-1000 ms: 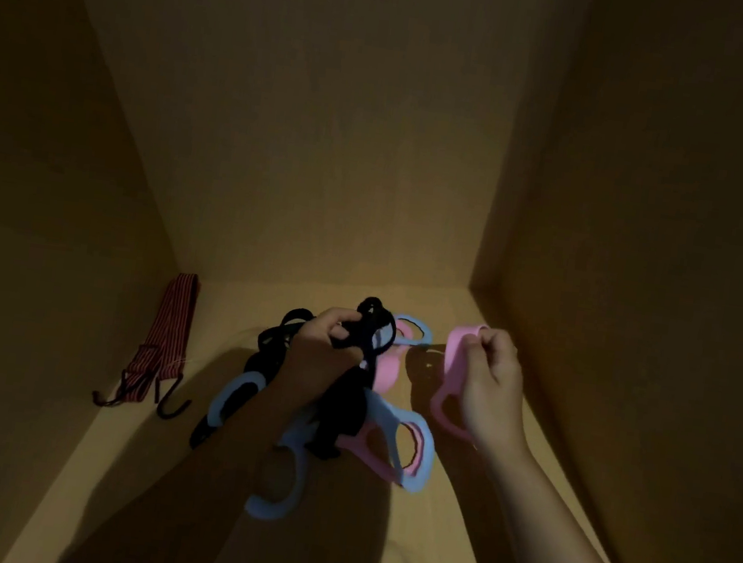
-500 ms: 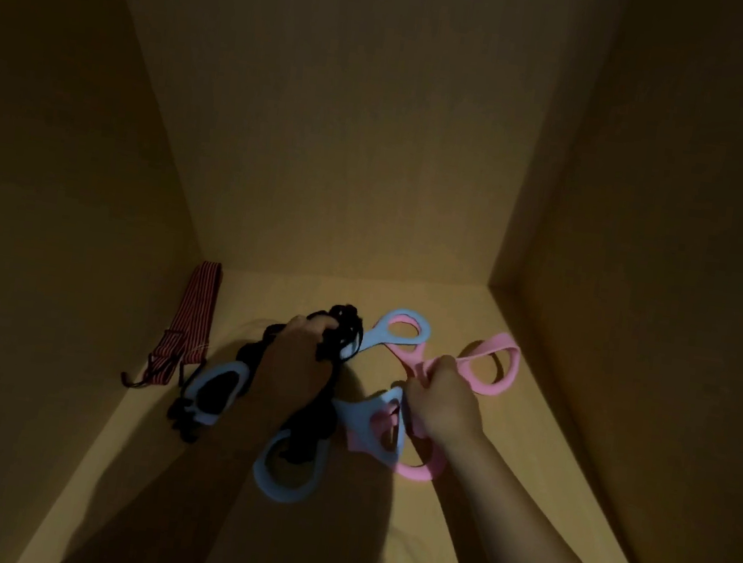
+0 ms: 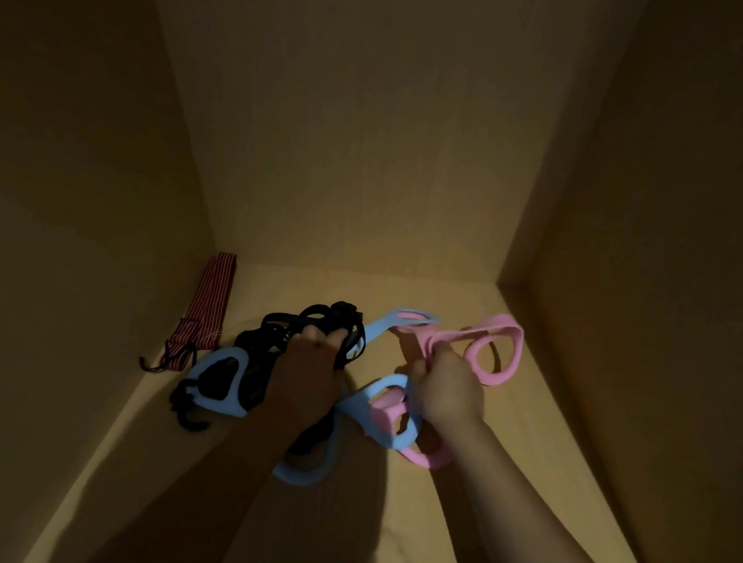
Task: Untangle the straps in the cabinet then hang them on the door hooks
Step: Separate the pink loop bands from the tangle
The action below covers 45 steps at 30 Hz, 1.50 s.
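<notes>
Dim cabinet interior (image 3: 423, 147), wood floor lower centre. L hand (image 3: 309, 369) centre frame, fingers curled tight round black strap bundle (image 3: 287, 341). R hand (image 3: 450, 387) just right of it, fist closed on pink strap (image 3: 499, 353), loops fanning upper right. Blue strap (image 3: 375, 405) w/ loops threaded betw. both hands, tangled w/ pink + black. Red striped strap (image 3: 208, 303) lies apart by left wall, hook ends toward camera.

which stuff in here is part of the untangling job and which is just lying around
In the job:
- pink strap, held by the right hand
- blue strap
- black strap, held by the left hand

Lying about:
- red striped strap, apart by the left wall
</notes>
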Each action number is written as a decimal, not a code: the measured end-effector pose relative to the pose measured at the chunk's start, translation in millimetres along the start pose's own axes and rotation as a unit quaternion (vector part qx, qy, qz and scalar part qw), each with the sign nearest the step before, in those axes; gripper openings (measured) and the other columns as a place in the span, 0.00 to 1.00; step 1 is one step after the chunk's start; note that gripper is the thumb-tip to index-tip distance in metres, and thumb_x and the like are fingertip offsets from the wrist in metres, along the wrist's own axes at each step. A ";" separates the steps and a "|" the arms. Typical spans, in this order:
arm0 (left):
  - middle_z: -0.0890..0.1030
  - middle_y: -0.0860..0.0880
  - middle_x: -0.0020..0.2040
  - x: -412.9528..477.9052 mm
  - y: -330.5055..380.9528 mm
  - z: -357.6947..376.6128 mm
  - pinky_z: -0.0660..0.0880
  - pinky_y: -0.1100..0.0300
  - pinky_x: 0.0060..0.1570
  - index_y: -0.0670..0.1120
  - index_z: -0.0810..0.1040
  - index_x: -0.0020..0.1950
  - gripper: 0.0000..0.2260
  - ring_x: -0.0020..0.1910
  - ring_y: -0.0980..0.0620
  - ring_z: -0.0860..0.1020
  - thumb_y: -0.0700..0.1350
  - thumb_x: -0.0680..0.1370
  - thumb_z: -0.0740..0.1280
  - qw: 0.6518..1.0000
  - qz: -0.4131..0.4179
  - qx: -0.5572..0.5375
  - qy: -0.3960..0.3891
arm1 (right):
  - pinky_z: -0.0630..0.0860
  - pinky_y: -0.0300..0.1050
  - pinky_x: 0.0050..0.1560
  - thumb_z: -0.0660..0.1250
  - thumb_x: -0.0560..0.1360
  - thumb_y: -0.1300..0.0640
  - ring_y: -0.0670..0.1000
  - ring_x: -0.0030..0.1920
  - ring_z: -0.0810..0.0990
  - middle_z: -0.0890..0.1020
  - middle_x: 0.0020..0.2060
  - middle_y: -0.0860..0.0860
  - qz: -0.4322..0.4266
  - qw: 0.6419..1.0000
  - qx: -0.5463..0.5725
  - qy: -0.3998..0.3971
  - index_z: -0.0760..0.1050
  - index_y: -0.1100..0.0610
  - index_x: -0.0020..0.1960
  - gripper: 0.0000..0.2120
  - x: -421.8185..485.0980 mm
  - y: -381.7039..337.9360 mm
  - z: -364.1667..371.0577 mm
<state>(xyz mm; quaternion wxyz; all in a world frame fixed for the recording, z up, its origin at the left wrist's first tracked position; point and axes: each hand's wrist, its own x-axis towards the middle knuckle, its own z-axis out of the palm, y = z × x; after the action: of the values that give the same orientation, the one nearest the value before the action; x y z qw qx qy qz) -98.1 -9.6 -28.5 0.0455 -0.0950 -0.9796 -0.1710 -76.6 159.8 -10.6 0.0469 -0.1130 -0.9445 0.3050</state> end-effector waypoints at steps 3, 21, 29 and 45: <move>0.68 0.39 0.64 -3.8 0.8 3.0 0.69 0.51 0.57 0.47 0.67 0.70 0.23 0.61 0.39 0.69 0.42 0.74 0.63 0.999 0.009 0.005 0.038 | 0.71 0.46 0.33 0.56 0.79 0.56 0.53 0.33 0.75 0.73 0.32 0.49 -0.027 0.994 0.066 0.081 0.67 0.59 0.52 0.07 0.4 -10.5 -20.2; 0.76 0.51 0.31 -36.7 62.4 -53.1 0.75 0.61 0.33 0.44 0.75 0.40 0.07 0.30 0.59 0.76 0.35 0.75 0.62 0.871 -0.010 -0.492 0.013 | 0.75 0.47 0.35 0.62 0.75 0.58 0.53 0.35 0.79 0.79 0.36 0.53 -0.175 0.958 0.218 -0.058 0.75 0.57 0.47 0.04 -42.4 -63.8 -91.9; 0.80 0.40 0.37 -55.0 23.6 -32.0 0.77 0.58 0.36 0.35 0.78 0.46 0.06 0.34 0.48 0.79 0.37 0.72 0.67 0.731 -0.095 -0.648 -0.193 | 0.74 0.44 0.35 0.64 0.74 0.55 0.47 0.32 0.78 0.80 0.32 0.49 -0.155 0.964 0.164 -0.139 0.74 0.49 0.40 0.05 -59.9 -14.7 -67.4; 0.83 0.44 0.36 -61.0 7.6 3.6 0.81 0.60 0.36 0.36 0.77 0.49 0.10 0.34 0.52 0.83 0.31 0.71 0.61 0.600 -0.193 -0.736 -0.248 | 0.60 0.44 0.29 0.63 0.74 0.53 0.54 0.25 0.66 0.65 0.20 0.52 0.013 0.996 0.076 0.043 0.64 0.56 0.23 0.22 -63.4 71.4 -40.9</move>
<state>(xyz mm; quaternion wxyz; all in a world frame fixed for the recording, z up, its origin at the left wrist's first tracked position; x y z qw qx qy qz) -37.2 -11.7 -36.9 -0.3189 0.0557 -0.4910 -0.8088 4.5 223.9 -20.6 0.0915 -0.1347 -0.9140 0.3716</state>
